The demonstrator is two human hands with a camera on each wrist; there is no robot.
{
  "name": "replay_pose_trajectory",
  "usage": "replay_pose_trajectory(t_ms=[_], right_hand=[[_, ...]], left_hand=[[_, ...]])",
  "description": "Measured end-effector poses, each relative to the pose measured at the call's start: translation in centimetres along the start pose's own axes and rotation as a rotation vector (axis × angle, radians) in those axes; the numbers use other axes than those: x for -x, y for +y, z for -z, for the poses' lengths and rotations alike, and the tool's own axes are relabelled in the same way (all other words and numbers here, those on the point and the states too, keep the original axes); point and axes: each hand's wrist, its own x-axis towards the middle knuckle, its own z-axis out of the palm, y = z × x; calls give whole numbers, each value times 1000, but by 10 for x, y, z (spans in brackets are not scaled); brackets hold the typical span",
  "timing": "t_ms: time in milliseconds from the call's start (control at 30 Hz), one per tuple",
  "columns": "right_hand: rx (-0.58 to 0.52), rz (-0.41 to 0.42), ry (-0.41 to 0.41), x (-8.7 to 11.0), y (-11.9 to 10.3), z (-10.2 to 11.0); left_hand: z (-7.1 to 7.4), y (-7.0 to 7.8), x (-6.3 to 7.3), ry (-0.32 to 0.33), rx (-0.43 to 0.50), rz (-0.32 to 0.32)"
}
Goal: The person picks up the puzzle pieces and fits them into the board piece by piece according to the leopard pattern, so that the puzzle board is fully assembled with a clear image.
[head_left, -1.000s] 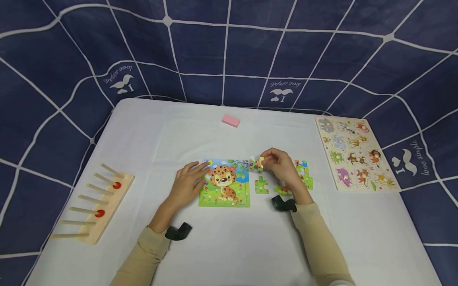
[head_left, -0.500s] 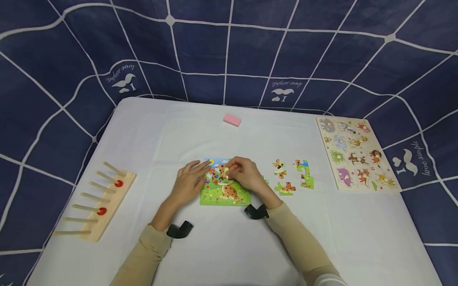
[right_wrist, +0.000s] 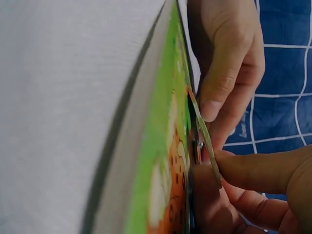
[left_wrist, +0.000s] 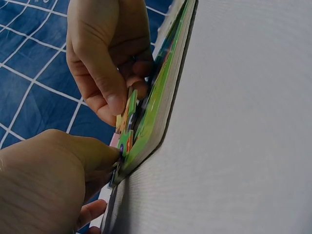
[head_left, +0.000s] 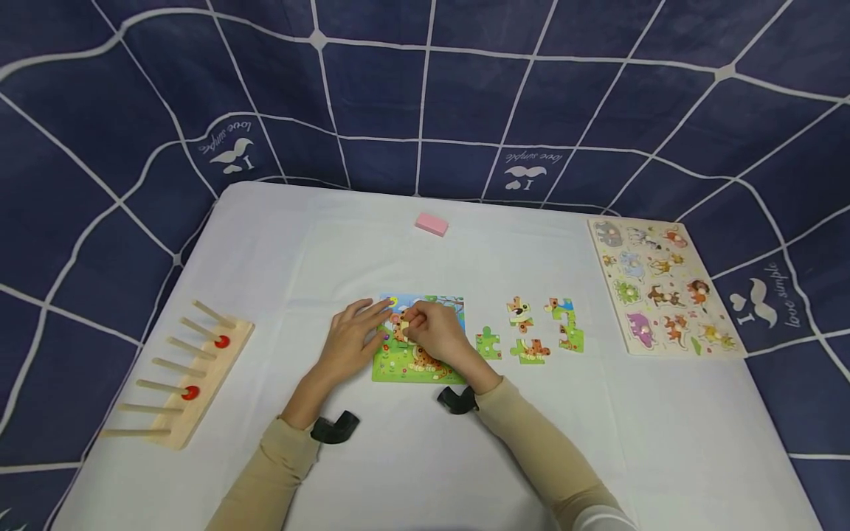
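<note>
A leopard jigsaw board (head_left: 392,371) lies on the white table in front of me. My right hand (head_left: 438,333) reaches over it, pinching a jigsaw piece (head_left: 401,335) between thumb and fingers above the board's left part. The left wrist view has this piece (left_wrist: 127,114) tilted, with its lower end close to my left thumb. From the right wrist view, the piece (right_wrist: 207,139) slants just off the board surface. My left hand (head_left: 347,338) rests at the board's left edge, fingers extended. Much of the leopard picture is hidden behind my right hand.
Right of the board lie several loose jigsaw pieces (head_left: 488,344). A pink block (head_left: 432,224) sits farther back. An animal knob puzzle (head_left: 617,313) is at the far right, and a wooden peg rack (head_left: 211,391) with red beads at the left.
My right hand has carried the jigsaw piece leftward from beside the board to over its left part. The left hand has stayed at the board's left edge.
</note>
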Motion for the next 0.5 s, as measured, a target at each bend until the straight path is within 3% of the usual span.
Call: replay_pose_trajectory(t_ms=[200, 500], right_hand=[[132, 71, 42, 1, -1, -1], [193, 88, 41, 1, 0, -3]], left_hand=[[0, 1, 0, -1, -6, 0], [0, 1, 0, 2, -21, 9]])
